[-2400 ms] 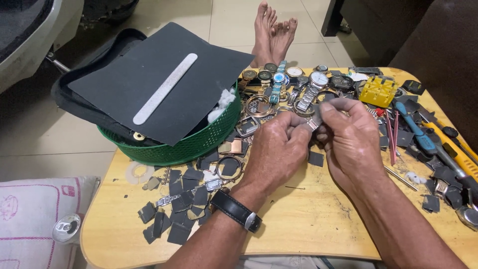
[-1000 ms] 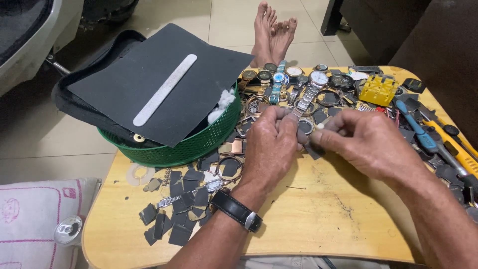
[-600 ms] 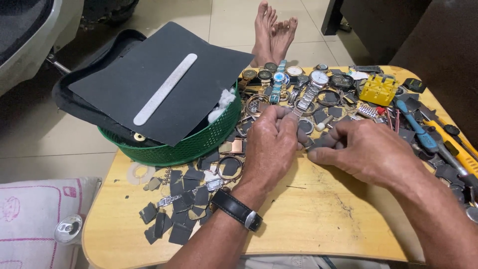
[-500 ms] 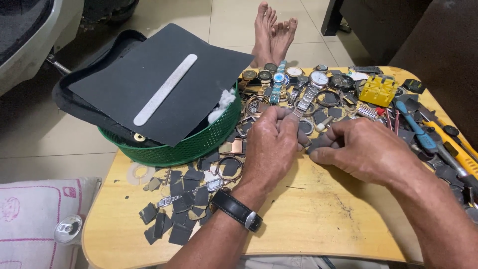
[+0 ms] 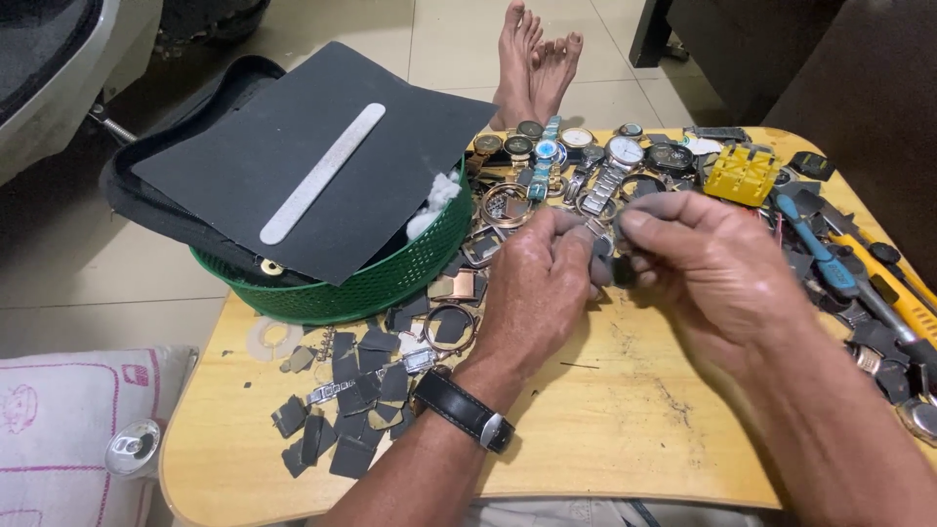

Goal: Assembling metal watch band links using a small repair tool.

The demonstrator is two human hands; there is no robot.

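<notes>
Small dark grey sandpaper scrap (image 5: 607,265) stays pinched between left hand (image 5: 537,288) and right hand (image 5: 708,263), now raised slightly.

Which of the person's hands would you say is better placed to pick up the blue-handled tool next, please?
Probably the right hand: the blue-handled tool lies just beyond it on the table's right side. The left hand sits farther away, and both hands pinch a small dark piece.

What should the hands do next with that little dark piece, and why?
Probably keep pinching and rubbing it. The left hand and right hand meet over the wooden table, gripping a small dark piece between grey-smudged fingertips, so it isn't set down yet.
</notes>
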